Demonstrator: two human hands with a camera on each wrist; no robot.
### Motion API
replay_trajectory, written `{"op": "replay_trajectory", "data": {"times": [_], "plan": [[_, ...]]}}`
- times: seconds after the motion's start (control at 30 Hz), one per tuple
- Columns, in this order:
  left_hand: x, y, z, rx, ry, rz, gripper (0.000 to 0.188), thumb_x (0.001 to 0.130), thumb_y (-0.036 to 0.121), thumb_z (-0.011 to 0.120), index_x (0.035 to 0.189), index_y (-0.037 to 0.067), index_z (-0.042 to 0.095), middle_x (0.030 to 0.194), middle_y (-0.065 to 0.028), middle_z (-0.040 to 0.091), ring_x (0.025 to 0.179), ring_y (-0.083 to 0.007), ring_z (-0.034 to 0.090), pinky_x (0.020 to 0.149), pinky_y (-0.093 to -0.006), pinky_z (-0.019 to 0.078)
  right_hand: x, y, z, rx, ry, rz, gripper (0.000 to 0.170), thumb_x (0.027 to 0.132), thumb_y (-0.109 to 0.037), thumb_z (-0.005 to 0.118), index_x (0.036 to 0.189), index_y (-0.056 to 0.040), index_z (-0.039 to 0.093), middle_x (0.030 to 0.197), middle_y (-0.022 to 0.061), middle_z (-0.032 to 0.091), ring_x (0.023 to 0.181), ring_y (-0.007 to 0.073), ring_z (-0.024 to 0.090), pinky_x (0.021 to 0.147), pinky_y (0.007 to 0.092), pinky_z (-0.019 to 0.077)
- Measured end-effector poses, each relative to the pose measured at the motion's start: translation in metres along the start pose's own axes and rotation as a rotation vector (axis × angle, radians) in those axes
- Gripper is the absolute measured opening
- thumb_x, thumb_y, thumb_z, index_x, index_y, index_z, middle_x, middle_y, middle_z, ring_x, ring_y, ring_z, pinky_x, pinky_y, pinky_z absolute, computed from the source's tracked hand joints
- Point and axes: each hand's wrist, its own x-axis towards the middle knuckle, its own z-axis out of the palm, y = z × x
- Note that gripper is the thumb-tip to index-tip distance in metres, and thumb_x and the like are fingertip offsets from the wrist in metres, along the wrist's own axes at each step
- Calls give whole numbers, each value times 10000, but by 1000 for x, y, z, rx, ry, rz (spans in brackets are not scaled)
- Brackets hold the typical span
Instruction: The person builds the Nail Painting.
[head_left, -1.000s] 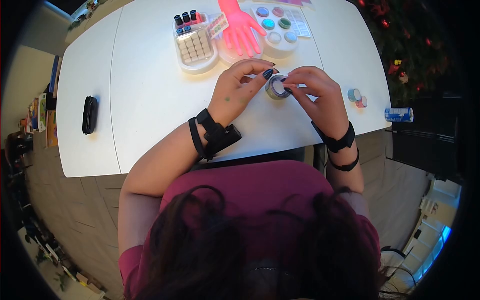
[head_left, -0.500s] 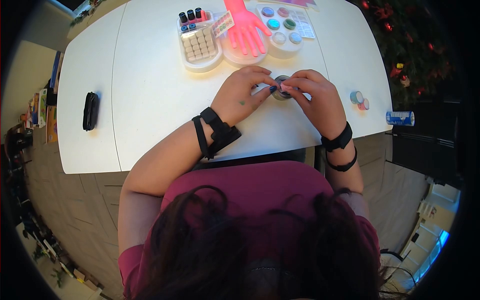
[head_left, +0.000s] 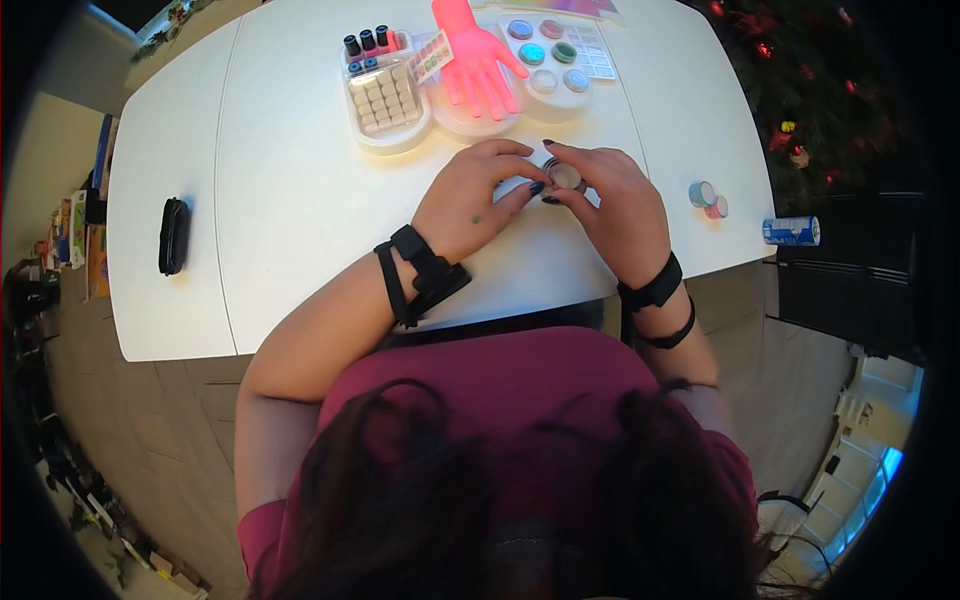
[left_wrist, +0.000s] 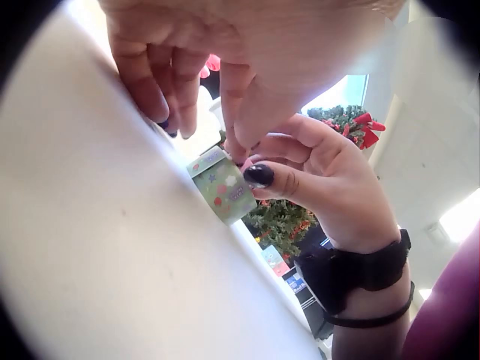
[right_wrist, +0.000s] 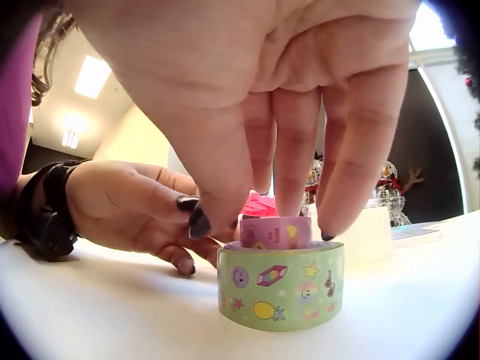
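A green patterned tape roll (right_wrist: 281, 296) lies flat on the white table. A smaller purple tape roll (right_wrist: 277, 231) shows above its rim, apparently nested inside. My right hand (head_left: 628, 205) reaches over both from the right, thumb on the near side and forefinger on the far side, its tip right at the green rim in the right wrist view. My left hand (head_left: 465, 200) comes from the left, thumb and forefinger curled together at the roll's left edge, close to the right thumb. Its other fingers bend down near the tabletop. Both hands have dark nails.
Behind the hands stand a pink model hand (head_left: 472, 65), a holder with nail polish bottles (head_left: 367, 40) and white blocks (head_left: 383, 97), and a tray of glitter pots (head_left: 531, 55). Two small tape rolls (head_left: 703, 194) and a can (head_left: 791, 231) are right; a black case (head_left: 173, 236) is left.
The right hand's fingers have spread from a pinch on a small pink piece above the roll to a span around it. The left thumb and forefinger have come in to the roll's left edge.
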Motion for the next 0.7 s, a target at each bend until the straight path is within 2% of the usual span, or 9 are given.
{"op": "replay_trajectory", "data": {"times": [0.13,0.2,0.23,0.3,0.4,0.47,0.57,0.63,0.7], "plan": [[3,4,2,-299,68,-101,222,1005,57,672,1197,86,779,1341,-91,680,1159,-201,677,931,-338,559,-13,6,1,-62,112,-61,513,860,-174,863,1346,-93,716,1315,84,747,1227,318,675,970,411,578],[3,8,-2,-269,91,-74,217,1016,69,665,1203,83,774,1344,-85,683,1164,-188,670,938,-326,543,-17,1,-2,-128,114,-145,671,872,-285,867,1462,-76,626,1587,102,584,1424,365,557,1155,491,473],[3,9,-4,-239,114,-45,213,1028,80,658,1209,81,770,1347,-79,687,1168,-176,664,945,-314,527,-21,3,2,-127,115,-145,671,872,-285,867,1462,-76,626,1587,102,584,1424,365,557,1155,491,473],[3,7,-1,-268,171,-46,221,1000,61,667,1191,77,777,1304,-73,706,1100,-176,675,899,-307,541,-32,12,14,-207,-135,-205,813,897,-383,837,1572,-71,508,1731,106,400,1522,402,448,1268,575,314],[5,4,2,-306,221,-43,223,981,54,678,1175,76,784,1255,-56,726,1031,-165,679,848,-297,551,-34,8,1,-190,-158,-194,826,930,-417,793,1606,-78,460,1738,109,383,1534,396,441,1289,602,260],[5,3,4,-314,227,-82,194,1007,94,686,1172,85,787,1256,-33,728,1048,-148,667,859,-291,533,-32,21,-20,-174,-81,-161,759,940,-352,796,1582,-74,501,1715,120,423,1531,407,441,1282,593,285],[6,6,4,-296,227,-67,173,1023,106,691,1164,85,790,1278,-37,727,1090,-140,662,899,-291,512,-36,65,-49,-326,270,-5,521,951,-208,794,1437,-74,659,1576,165,585,1505,438,457,1262,560,336],[5,7,5,-302,211,-67,173,1025,105,691,1165,84,789,1277,-37,727,1095,-141,661,898,-293,513,-51,105,-68,-510,220,201,454,942,-199,801,1370,-82,706,1499,163,647,1483,451,474,1258,534,350],[4,8,3,-302,208,-69,172,1026,103,691,1166,84,789,1277,-38,727,1101,-141,660,897,-296,514,-67,142,-76,-474,114,402,403,922,-146,796,1319,-117,735,1411,124,702,1460,448,496,1253,603,335]]}}
